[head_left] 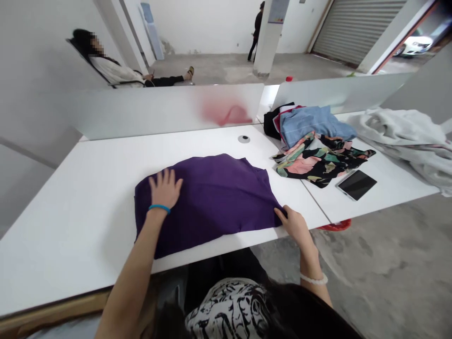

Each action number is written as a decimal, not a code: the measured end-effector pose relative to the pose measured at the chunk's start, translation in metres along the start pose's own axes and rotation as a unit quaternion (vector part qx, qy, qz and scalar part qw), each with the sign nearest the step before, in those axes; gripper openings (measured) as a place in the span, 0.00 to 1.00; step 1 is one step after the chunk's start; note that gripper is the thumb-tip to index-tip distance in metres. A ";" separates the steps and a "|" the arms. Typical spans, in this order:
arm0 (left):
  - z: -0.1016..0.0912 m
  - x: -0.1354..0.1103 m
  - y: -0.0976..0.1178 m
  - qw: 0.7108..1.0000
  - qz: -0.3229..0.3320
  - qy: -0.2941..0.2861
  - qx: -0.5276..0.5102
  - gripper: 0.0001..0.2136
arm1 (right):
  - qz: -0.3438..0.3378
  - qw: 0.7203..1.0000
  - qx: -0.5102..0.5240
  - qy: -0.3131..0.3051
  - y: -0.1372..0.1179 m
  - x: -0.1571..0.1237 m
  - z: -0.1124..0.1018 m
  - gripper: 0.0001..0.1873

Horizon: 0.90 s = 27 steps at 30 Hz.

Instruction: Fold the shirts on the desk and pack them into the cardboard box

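Note:
A dark purple garment (219, 197) lies spread on the white table in front of me, folded over with a few soft creases; its exact kind I cannot make out. On its left part rests my left hand (165, 189), palm down with the fingers spread flat. At the near right corner, my right hand (292, 224) pinches the cloth's edge between thumb and fingers, close to the table's front edge.
To the right lie a floral garment (318, 160), a blue folded garment (310, 123), a phone-like device (357, 184) and white cloth (406, 136). A frosted divider (158, 113) runs along the back. A red bin (337, 225) shows below the table (70, 207). Two people are beyond.

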<state>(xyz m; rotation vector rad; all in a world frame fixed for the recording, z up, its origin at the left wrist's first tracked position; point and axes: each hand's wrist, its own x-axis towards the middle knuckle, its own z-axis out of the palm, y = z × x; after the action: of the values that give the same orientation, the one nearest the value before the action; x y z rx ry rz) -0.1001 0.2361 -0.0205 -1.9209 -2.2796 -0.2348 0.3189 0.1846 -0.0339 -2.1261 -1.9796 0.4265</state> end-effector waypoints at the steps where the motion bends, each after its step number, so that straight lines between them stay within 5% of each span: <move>1: -0.001 0.007 0.027 0.998 0.061 0.007 -0.007 0.30 | 0.001 0.998 0.056 0.009 -0.002 0.000 0.000 0.18; 5: 0.011 0.033 0.135 0.966 0.252 -0.033 -0.049 0.29 | 0.058 0.938 0.340 0.040 -0.011 -0.007 0.004 0.21; 8: 0.032 0.046 0.189 0.962 0.257 -0.056 -0.067 0.29 | 0.105 0.813 0.570 0.058 -0.017 -0.019 0.011 0.23; 12: 0.051 0.055 0.210 0.961 0.248 -0.068 -0.099 0.30 | 0.133 0.664 0.730 0.089 -0.026 -0.036 0.021 0.26; 15: 0.048 0.057 0.203 0.952 0.260 -0.081 -0.143 0.29 | 0.121 0.609 0.781 0.059 -0.037 -0.036 0.024 0.19; 17: 0.038 0.054 0.195 0.947 0.261 -0.069 -0.172 0.28 | 0.105 0.617 0.779 0.044 -0.045 -0.032 0.025 0.18; 23: -0.003 0.032 0.146 0.959 0.248 0.051 -0.125 0.27 | 0.033 0.754 0.644 0.124 -0.060 -0.016 0.039 0.23; 27: -0.001 0.011 0.112 0.977 0.189 0.082 -0.061 0.26 | 0.054 0.795 0.587 0.144 -0.062 -0.010 0.048 0.31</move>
<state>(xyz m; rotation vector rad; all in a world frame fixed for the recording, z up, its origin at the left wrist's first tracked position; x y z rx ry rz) 0.0088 0.2654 -0.0148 -2.2525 -1.7930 -0.4717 0.2441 0.1771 -0.0570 -1.3245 -0.9182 0.9536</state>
